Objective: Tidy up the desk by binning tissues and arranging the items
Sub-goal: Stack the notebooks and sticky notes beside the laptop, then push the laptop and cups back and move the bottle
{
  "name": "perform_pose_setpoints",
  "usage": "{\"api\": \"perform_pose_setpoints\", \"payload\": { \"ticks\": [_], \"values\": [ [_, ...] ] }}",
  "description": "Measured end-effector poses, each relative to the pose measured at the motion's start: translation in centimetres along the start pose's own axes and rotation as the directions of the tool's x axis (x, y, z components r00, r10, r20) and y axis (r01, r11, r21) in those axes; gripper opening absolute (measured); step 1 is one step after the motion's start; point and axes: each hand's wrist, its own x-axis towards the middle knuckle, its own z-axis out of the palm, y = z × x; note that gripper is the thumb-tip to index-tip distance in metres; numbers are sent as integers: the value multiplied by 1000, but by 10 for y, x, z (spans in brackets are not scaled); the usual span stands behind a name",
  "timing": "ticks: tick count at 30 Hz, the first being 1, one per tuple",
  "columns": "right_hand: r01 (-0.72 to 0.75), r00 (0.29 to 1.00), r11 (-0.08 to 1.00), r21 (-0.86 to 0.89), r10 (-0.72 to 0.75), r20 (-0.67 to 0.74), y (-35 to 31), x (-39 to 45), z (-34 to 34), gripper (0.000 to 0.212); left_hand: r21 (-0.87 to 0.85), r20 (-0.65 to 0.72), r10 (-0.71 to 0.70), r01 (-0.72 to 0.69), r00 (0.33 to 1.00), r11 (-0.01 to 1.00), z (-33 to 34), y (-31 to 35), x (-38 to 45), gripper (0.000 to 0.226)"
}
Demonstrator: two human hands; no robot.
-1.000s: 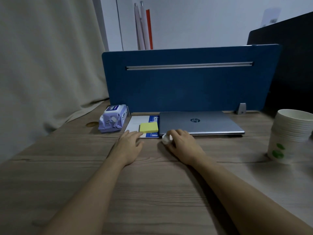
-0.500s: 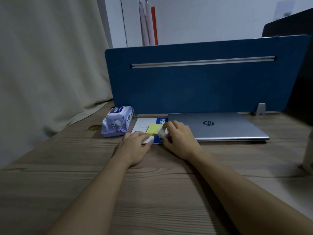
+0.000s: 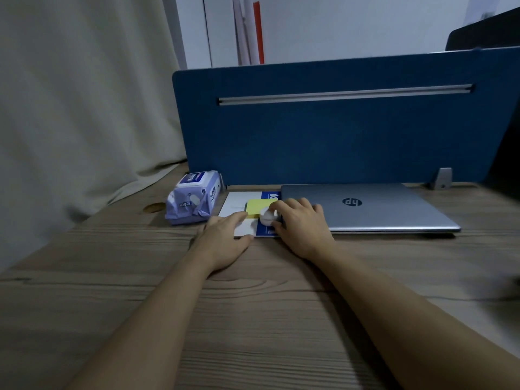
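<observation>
Resting on the wooden worktop [image 3: 253, 319], both bare forearms are reaching forward toward the blue divider panel [image 3: 323, 136] at the back. The left hand [image 3: 225, 237] is lying palm down with its fingers loosely spread, holding nothing; its fingertips are pressing on the near edge of a white and blue notebook [image 3: 239, 202] that is lying flat just in front of the divider. The right hand [image 3: 302, 226] is curling its thumb and fingers around a small white round container [image 3: 267, 216], gripping it at the spot where the notebook meets a yellow sticky-note pad [image 3: 257, 206]. The pad is sitting on top of the notebook, and the container is touching or nearly touching the pad's near right corner; whether it is resting on the notebook or being held just above it cannot be told. A closed silver laptop [image 3: 380, 206] is lying just to the right of the notebook, its left edge overlapping or abutting the notebook's blue side, and the right hand's knuckles are covering the laptop's near left corner. A purple pack of wet wipes [image 3: 192, 201] is standing just left of the notebook, apart from the left hand. A beige curtain [image 3: 78, 108] is hanging along the left side of the worktop.
</observation>
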Motion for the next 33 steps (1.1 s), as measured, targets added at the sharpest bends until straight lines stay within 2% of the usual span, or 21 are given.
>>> {"api": "perform_pose_setpoints", "payload": {
  "ticks": [6,12,18,33],
  "values": [
    [-20,1000,1000,-6,20,-1,-2,-2,-2,38,1,27,-31,31,999,1000,2,-4,2,69],
    [-29,1000,999,-14,29,4,-1,-23,-18,37,-12,-72,124,-125,990,992,-1,4,-8,57],
    [-79,996,996,-40,80,31,6,-68,-49,38,8,-82,194,-194,978,981,-3,25,-40,56],
    [-233,970,963,-137,240,34,36,-202,-142,36,-55,49,295,-292,954,955,12,129,-150,54]
  ]
}}
